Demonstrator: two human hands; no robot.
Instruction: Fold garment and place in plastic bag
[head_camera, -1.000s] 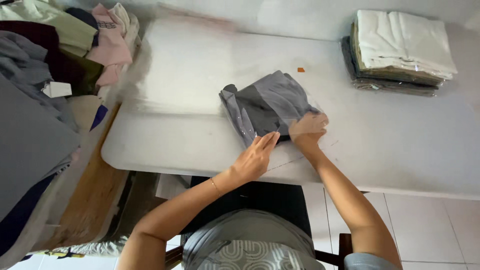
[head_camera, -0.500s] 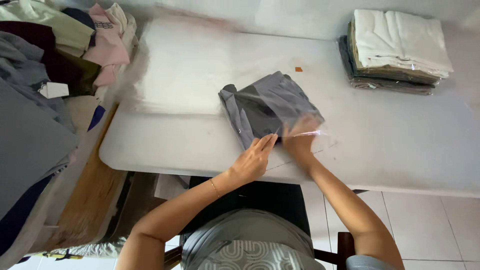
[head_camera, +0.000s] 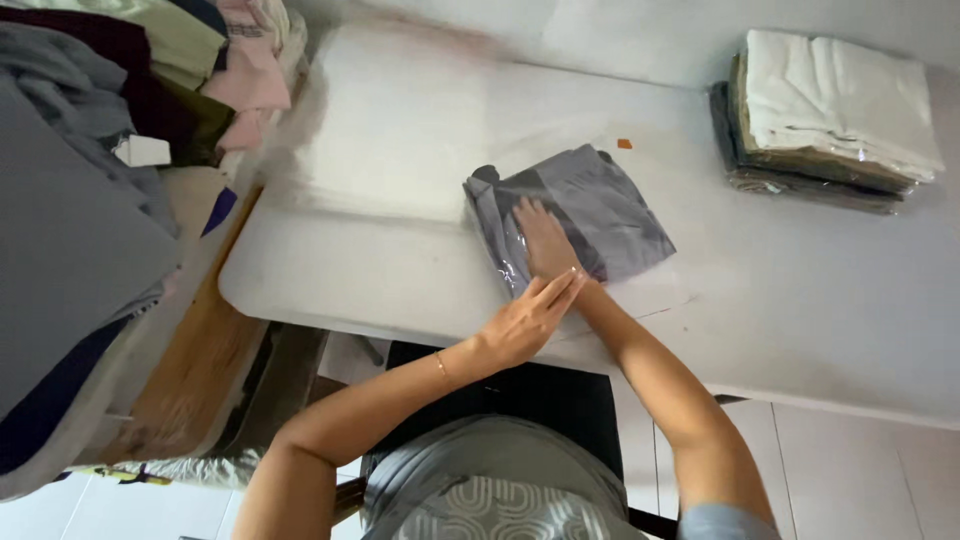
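Grey folded garment inside a clear plastic bag, lying flat under the right hand: fingers spread wide, pressing on the cloth, now pushed deeper into the bag than a moment ago, when resting at its near corner. Left hand just beside the right wrist, fingers straight and close together, pinning the bag's open flap to the white table. Garment now seated further in. Farther off to the right, stacked bagged garments; to the left, loose clothes pile.
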